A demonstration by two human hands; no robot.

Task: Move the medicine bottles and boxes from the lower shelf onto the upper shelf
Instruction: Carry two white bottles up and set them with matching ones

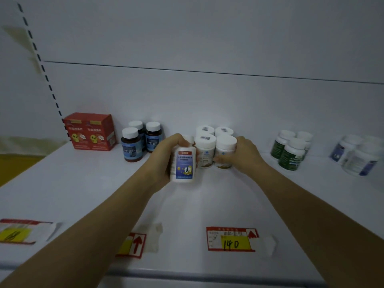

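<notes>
While left hand [165,156] holds 1 bottle [184,165], right hand [246,155] grips 1 jar [225,145].

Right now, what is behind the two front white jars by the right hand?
Two more white jars, only their lids showing. Their bodies and labels are covered by the front jars.

Forearms extended: left hand [164,159] grips blue-labelled bottle [184,165]; right hand [245,154], just right of it, clasps white-capped bottle [225,144].
</notes>
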